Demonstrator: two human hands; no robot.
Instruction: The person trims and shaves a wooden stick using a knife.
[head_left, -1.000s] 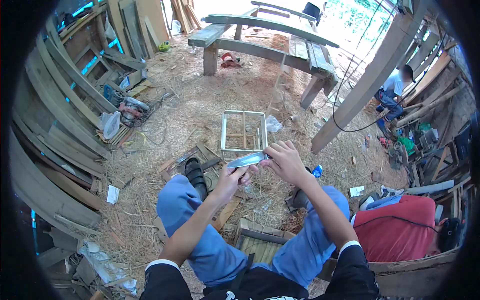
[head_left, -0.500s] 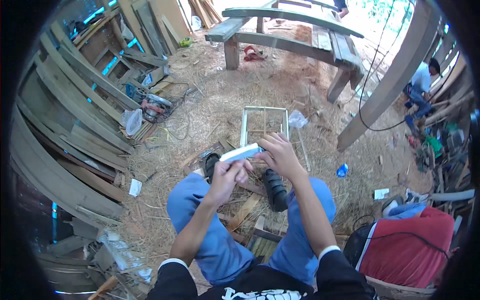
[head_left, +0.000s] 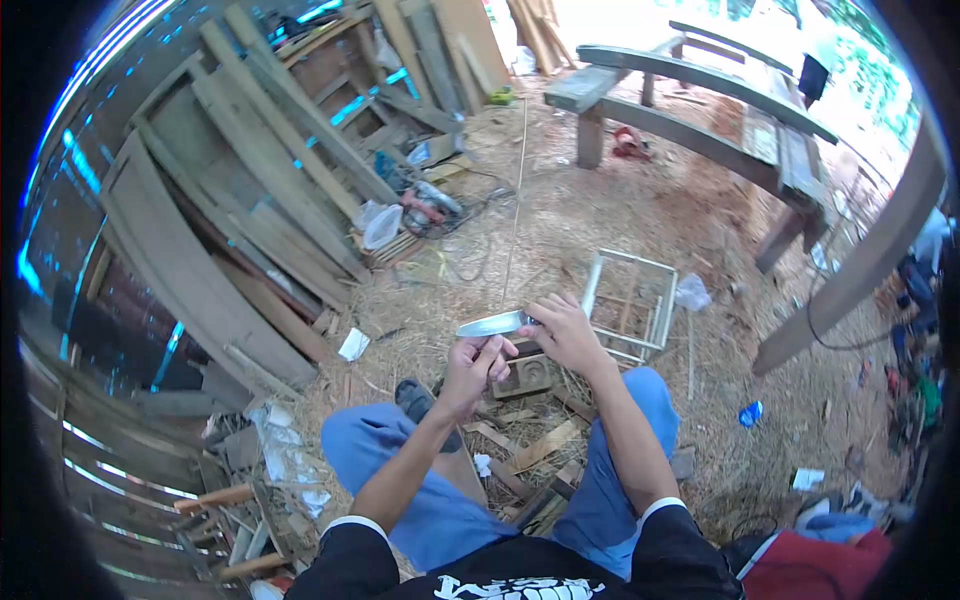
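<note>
A silvery, blade-shaped object (head_left: 492,325) lies crosswise between my hands, above my knees. My right hand (head_left: 562,333) is closed around its right end, where a dark bit shows. Below its left part is my left hand (head_left: 476,370), fingers curled with the thumb pressed near the lower edge; whether it grips the object or only touches it is hard to make out. Beyond my right hand a pale wooden frame (head_left: 596,275) rests on the straw-covered ground.
Planks (head_left: 180,255) lean along the left wall near a red power tool (head_left: 428,208). A heavy wooden bench (head_left: 680,128) stands ahead, a slanted post (head_left: 860,270) at the right. Wood scraps (head_left: 548,443) lie between my legs. One person (head_left: 925,260) is at the far right, another (head_left: 815,50) behind the bench.
The view has swung left, so the bench, frame and post appear farther right. Both hands still hold their places around the silvery object, which now shows more level.
</note>
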